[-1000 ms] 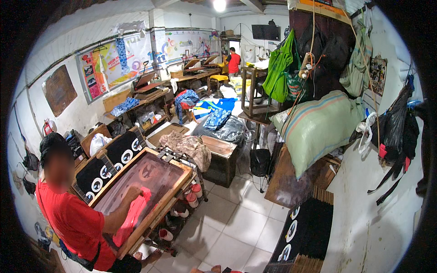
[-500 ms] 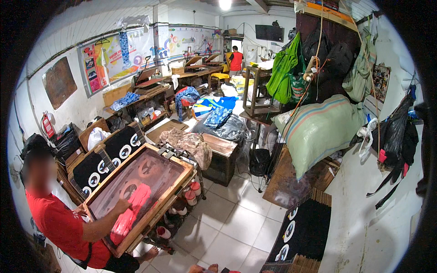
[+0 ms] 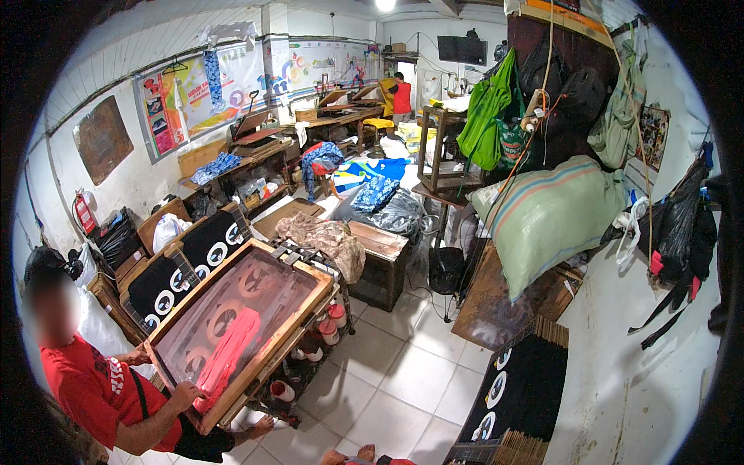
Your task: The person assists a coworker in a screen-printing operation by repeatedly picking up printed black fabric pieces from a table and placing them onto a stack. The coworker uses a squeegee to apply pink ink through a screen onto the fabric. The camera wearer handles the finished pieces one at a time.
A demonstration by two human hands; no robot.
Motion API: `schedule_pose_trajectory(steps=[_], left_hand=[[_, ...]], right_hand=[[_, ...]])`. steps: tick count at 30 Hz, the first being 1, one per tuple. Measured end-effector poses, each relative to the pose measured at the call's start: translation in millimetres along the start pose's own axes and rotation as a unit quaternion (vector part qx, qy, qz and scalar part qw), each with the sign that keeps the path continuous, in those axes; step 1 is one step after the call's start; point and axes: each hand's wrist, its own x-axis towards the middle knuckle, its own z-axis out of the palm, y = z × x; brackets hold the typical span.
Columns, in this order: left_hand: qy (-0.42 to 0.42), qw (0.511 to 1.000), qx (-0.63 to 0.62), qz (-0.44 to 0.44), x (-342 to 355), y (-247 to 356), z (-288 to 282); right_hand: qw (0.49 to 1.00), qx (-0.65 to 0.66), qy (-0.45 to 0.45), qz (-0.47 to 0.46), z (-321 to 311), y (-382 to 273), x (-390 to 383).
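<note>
The wearer's 2 hands are out of view, so I cannot tell their state. A co-worker's hand (image 3: 184, 395) is at the left edge of the wooden-framed screen (image 3: 271, 301). Pink ink (image 3: 231, 347) covers only part of it; black panels (image 3: 149, 282) beyond it are already marked in white.

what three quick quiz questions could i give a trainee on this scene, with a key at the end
1. True or false: the pink patch covers the whole screen inside the wooden frame.
2. What colour is most of the large stuffed sack? a) bright red b) pale green c) black
3. How many of the camera wearer's own hands are in view?

Key: 1. False, it covers only part. 2. b. 3. None.
</note>
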Motion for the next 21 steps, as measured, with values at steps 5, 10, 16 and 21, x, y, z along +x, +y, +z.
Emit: schedule_pose_trajectory(steps=[5,10,16,21], left_hand=[[0.017,0.999,-0.041,0.005,-23,3,-2],[0.026,0.998,-0.026,-0.055,-25,17,1],[-0.032,0.982,0.170,0.081,6,0,7],[-0.029,0.977,0.192,0.086,15,-8,13]], right_hand=[[0.999,-0.028,-0.013,-0.015,-37,-12,-20],[0.994,-0.083,-0.026,-0.066,-50,-12,-26],[0.975,-0.130,0.047,-0.176,-6,15,0],[0.991,-0.066,-0.007,-0.113,13,22,9]])
